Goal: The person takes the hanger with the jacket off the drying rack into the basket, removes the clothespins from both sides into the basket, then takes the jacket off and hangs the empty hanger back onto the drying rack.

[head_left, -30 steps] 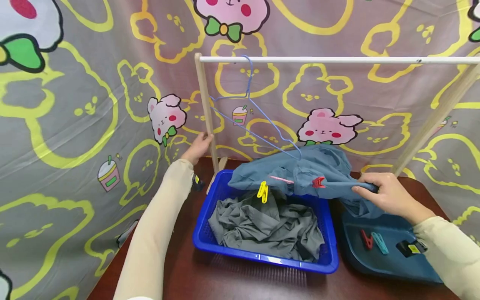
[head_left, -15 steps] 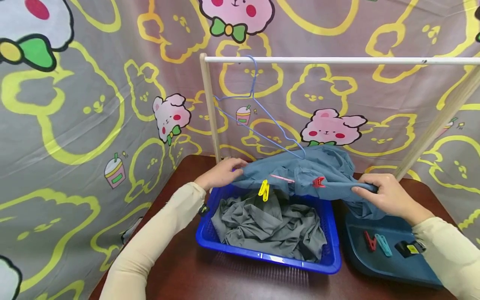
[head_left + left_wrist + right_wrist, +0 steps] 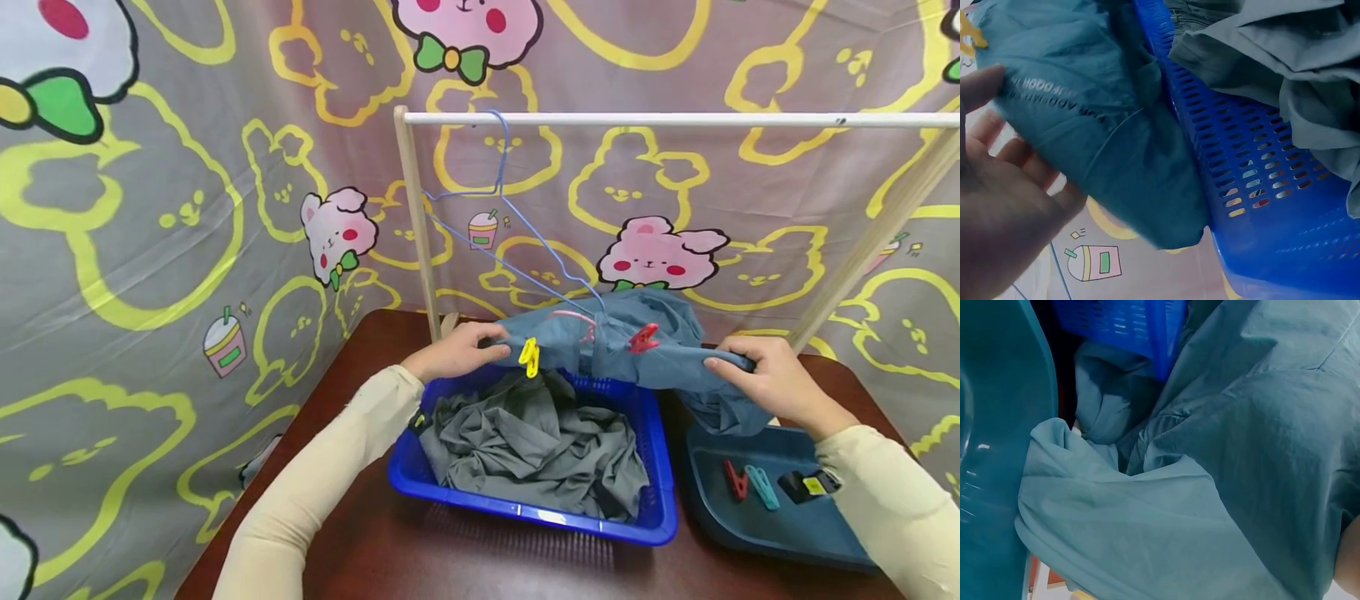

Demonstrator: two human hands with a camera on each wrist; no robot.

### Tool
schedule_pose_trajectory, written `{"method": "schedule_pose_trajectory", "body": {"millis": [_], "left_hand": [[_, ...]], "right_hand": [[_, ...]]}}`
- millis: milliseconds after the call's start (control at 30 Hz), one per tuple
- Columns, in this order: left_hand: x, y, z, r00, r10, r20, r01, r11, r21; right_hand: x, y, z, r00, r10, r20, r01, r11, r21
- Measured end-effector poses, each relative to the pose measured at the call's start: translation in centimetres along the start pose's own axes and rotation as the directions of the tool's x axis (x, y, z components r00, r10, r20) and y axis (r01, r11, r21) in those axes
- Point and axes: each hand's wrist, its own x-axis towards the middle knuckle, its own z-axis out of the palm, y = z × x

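Observation:
Blue trousers (image 3: pixel 660 358) are stretched sideways over the back of a blue basket (image 3: pixel 551 517). My left hand (image 3: pixel 465 350) pinches their left edge, thumb in front and fingers behind; printed lettering shows beside it in the left wrist view. At the other end, my right hand (image 3: pixel 772 375) grips the cloth's edge. A yellow clothespin (image 3: pixel 529 357) and a red clothespin (image 3: pixel 643 338) sit on the cloth between my hands. The lower corner of a blue wire hanger (image 3: pixel 525 221) meets the cloth; its exact hold is hidden. The hanger hangs tilted from a white rail (image 3: pixel 675 121).
Grey crumpled cloth (image 3: pixel 525 450) fills the basket. A dark teal tray (image 3: pixel 795 533) stands to its right, holding a red clothespin (image 3: pixel 736 480) and a turquoise clothespin (image 3: pixel 762 487). Wooden posts (image 3: pixel 417 225) carry the rail before a patterned curtain (image 3: pixel 300 167).
My left hand has moved from the left post to the trousers' left edge and taken hold. That edge is lifted slightly and pulled straighter, the yellow clothespin rising with it. My right hand keeps its grip.

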Motion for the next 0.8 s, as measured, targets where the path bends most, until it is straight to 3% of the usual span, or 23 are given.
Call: {"method": "schedule_pose_trajectory", "body": {"millis": [167, 400, 800], "left_hand": [[0.0, 0.1, 0.0, 1.0, 0.004, 0.008, -0.004, 0.998, -0.057], [0.4, 0.1, 0.6, 0.998, -0.034, -0.049, 0.028, 0.992, -0.126], [0.7, 0.1, 1.2, 0.995, -0.042, -0.086, 0.03, 0.99, -0.135]], "right_hand": [[0.1, 0.1, 0.0, 1.0, 0.03, 0.001, -0.03, 0.998, -0.049], [1.4, -0.7, 0.4, 0.991, 0.136, -0.011, -0.136, 0.969, -0.205], [4.2, -5.3, 1.9, 0.998, 0.03, -0.047, -0.032, 0.999, -0.041]]}}
